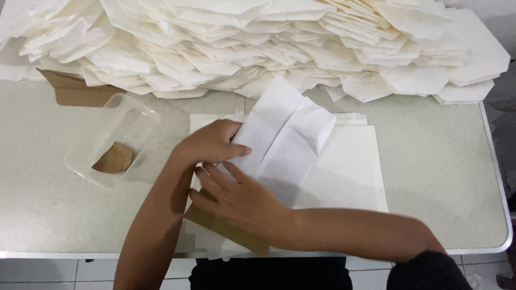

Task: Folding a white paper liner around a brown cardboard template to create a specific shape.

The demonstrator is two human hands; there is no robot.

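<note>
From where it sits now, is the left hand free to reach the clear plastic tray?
Probably yes. The left hand presses the folded white paper, and the clear plastic tray lies just to its left with only bare table between them.

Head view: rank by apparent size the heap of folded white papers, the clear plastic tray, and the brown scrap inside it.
1. Heap of folded papers, spanning the table's back.
2. Clear tray.
3. Brown scrap, smallest.

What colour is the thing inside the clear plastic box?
Brown: a brown torn scrap in the clear plastic box, seen in the head view.
</note>
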